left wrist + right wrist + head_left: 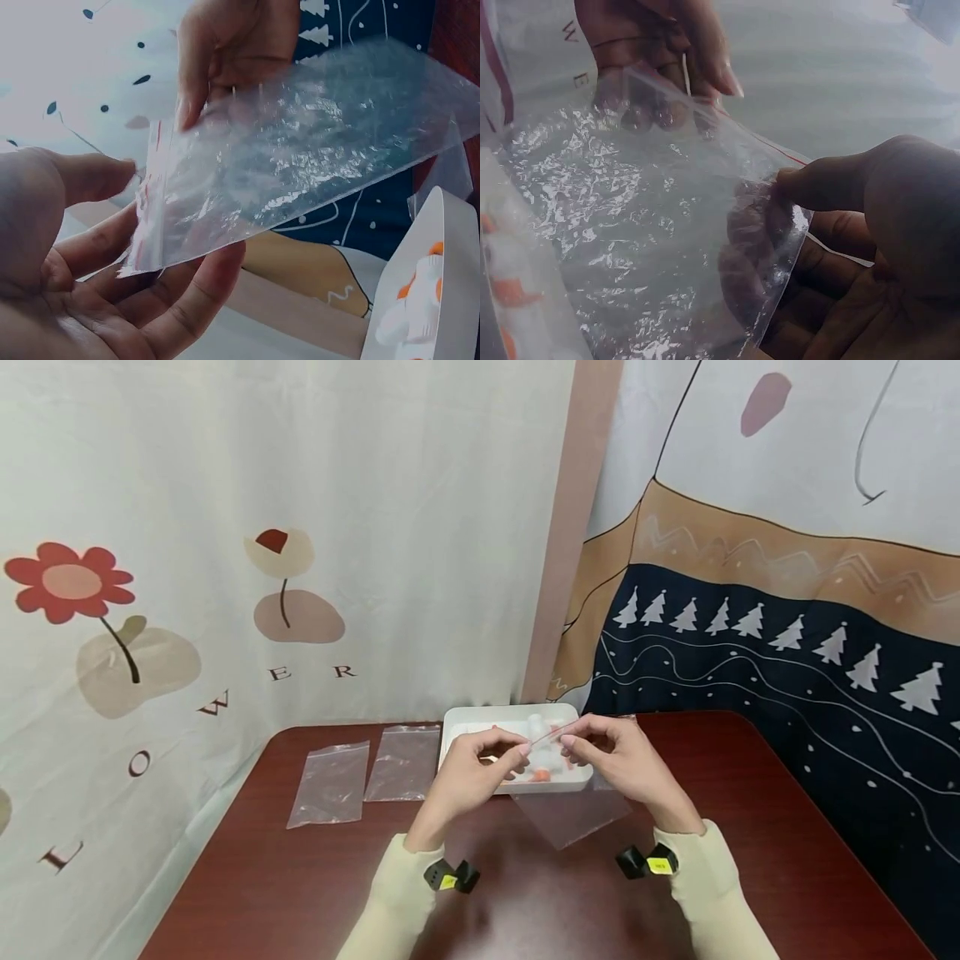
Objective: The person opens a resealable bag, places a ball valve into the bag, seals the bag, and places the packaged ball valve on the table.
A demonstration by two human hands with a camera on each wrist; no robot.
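Observation:
A clear zip-lock plastic bag with a red line along its mouth is held up between both hands, over the tray. My left hand holds one end of the mouth, its fingers behind the film and its thumb near the edge. At the opposite end, my right hand pinches the edge between thumb and fingers. The bag's crinkled film hangs away from the hands, and nothing shows inside it. Beneath the hands stands a white tray with several white and orange pieces in it.
Two more clear zip-lock bags, an outer bag and an inner bag, lie flat left of the tray. Another clear bag lies partly beneath the tray's front edge. Printed curtains hang behind the dark red table.

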